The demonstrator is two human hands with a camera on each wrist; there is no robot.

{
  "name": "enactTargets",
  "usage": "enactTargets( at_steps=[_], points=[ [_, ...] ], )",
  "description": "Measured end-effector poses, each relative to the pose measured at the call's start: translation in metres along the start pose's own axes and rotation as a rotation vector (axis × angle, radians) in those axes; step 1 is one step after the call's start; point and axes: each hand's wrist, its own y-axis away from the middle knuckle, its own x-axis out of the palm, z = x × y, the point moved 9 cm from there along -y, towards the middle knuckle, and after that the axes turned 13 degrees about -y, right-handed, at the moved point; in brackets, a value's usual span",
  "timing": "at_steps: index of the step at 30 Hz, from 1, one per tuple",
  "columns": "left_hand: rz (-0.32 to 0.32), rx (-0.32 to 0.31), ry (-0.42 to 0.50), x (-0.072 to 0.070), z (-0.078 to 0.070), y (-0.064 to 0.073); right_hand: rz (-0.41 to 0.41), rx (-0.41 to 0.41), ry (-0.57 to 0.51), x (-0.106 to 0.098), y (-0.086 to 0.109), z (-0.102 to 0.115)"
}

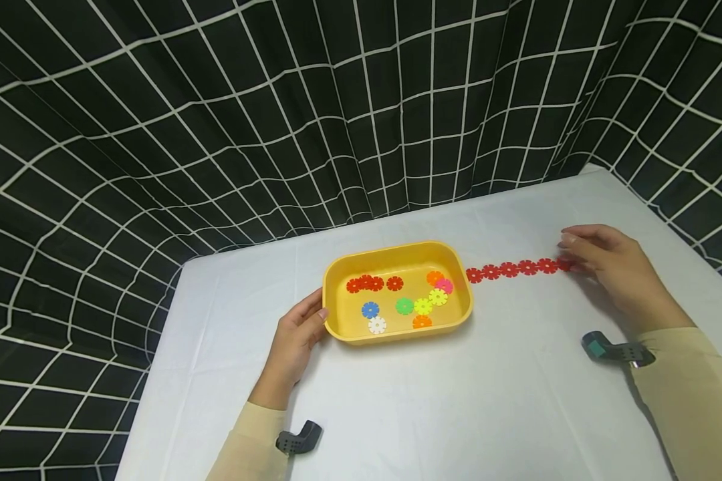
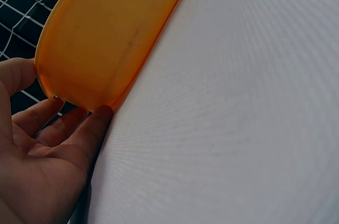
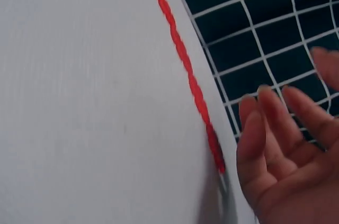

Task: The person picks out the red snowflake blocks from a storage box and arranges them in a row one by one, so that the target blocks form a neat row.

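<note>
A yellow plastic tray (image 1: 397, 332) sits on the white table, holding several small flower-shaped discs. My left hand (image 1: 297, 334) grips its left end, thumb over the rim and fingertips against the outer wall, as the left wrist view also shows of the tray (image 2: 100, 33). From the tray's right side a row of red notched discs (image 1: 509, 269) runs rightward, joined edge to edge. My right hand (image 1: 608, 267) hovers at the far right end of that row. In the right wrist view its fingers (image 3: 273, 110) are loosely bent and apart from the red chain (image 3: 185, 60).
Inside the tray lie red discs (image 1: 395, 284), a blue disc (image 1: 370, 309), a white disc (image 1: 377, 325), a green disc (image 1: 405, 306), and yellow, orange and pink ones. Behind the white table (image 1: 457, 401) hangs a black curtain (image 1: 349, 100) with white grid lines.
</note>
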Motion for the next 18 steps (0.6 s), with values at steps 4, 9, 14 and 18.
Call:
enactTargets(
  at_steps=[4, 9, 14, 18],
  points=[
    [0.000, -0.002, 0.005, 0.000, 0.000, 0.000, 0.063, -0.054, -0.016, 0.012, 0.004, 0.013],
    [0.005, 0.004, -0.003, 0.001, -0.001, 0.000, 0.117, -0.121, -0.030, 0.029, 0.010, 0.028],
    [0.006, 0.008, -0.003, 0.001, 0.000, 0.000, 0.182, -0.183, -0.083, 0.051, 0.018, 0.044],
    [0.003, -0.001, -0.006, 0.001, 0.000, 0.000, 0.243, -0.240, -0.138, 0.068, 0.025, 0.057]
  ],
)
